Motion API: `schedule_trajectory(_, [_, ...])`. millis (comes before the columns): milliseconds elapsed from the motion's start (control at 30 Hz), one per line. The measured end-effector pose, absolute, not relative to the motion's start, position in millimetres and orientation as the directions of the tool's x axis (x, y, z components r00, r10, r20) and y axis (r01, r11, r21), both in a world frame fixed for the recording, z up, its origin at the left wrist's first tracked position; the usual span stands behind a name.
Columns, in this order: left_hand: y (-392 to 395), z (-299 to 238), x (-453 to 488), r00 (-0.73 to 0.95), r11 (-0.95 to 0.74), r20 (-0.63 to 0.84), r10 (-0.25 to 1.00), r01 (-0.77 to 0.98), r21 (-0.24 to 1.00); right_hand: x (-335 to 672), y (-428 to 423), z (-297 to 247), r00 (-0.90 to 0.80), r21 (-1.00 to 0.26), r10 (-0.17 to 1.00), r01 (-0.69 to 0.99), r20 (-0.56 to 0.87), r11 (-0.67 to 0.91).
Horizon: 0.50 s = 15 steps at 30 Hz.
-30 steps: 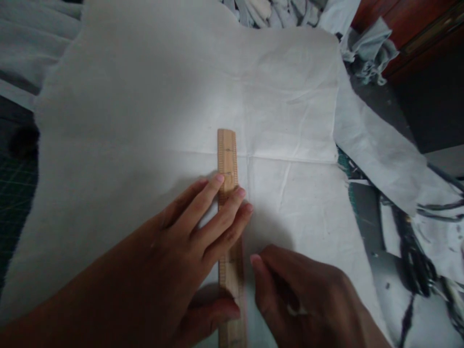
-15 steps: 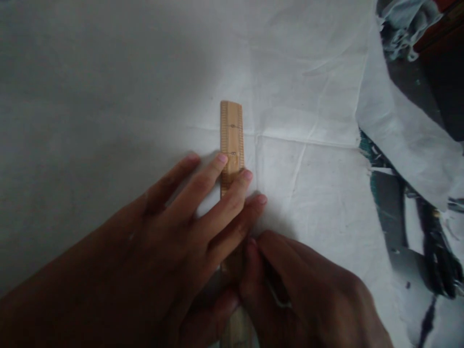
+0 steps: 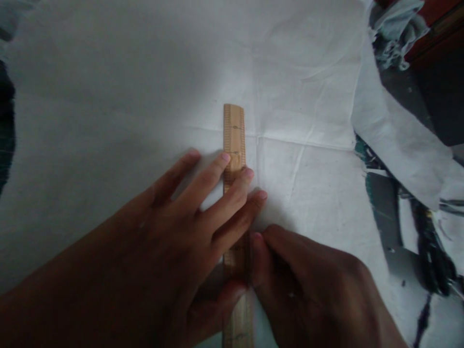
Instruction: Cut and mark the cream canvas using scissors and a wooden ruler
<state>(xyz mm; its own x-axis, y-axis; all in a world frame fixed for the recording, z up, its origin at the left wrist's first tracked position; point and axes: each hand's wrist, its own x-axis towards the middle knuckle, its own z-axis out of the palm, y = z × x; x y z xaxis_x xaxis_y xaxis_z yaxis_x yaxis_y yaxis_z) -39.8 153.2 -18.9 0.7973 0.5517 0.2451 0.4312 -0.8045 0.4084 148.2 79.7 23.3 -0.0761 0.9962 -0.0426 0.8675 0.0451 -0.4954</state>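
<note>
A wooden ruler [image 3: 235,140] lies lengthwise on a white cloth [image 3: 319,193], its far end pointing away from me. My left hand [image 3: 188,227] is spread across the ruler, fingers stretched out, with several fingertips resting on it or just past its edges. The thumb of that hand lies over the ruler lower down. Close against the ruler's right edge, my right hand [image 3: 319,285] is closed with thumb and index finger pinched together. What sits in that pinch, if anything, is hidden in shadow.
Creases run across the cloth. Beyond its right edge lie a loose white cloth piece [image 3: 402,130], a crumpled grey cloth [image 3: 398,29] and dark objects [image 3: 431,246] I cannot make out. Dark green material [image 3: 5,130] shows past the left edge.
The view has shifted slightly, so the cloth's left edge now shows. My right hand's pinch sits a little farther up along the ruler. My left hand keeps its place on the ruler.
</note>
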Motion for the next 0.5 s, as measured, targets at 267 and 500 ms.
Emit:
schedule_trajectory(267, [155.5,-19.9,-38.9,0.8,-0.823,0.277,0.532,0.411,0.392,143.1,72.1,23.1,-0.1,-0.474,0.995,0.877,-0.017,0.08])
schedule_trajectory(500, [153.8,-19.6,-41.0,0.829,-0.873,0.285,0.481,0.424,0.24,137.6,73.5,26.3,-0.029,-0.415,0.999,0.91,-0.021,0.018])
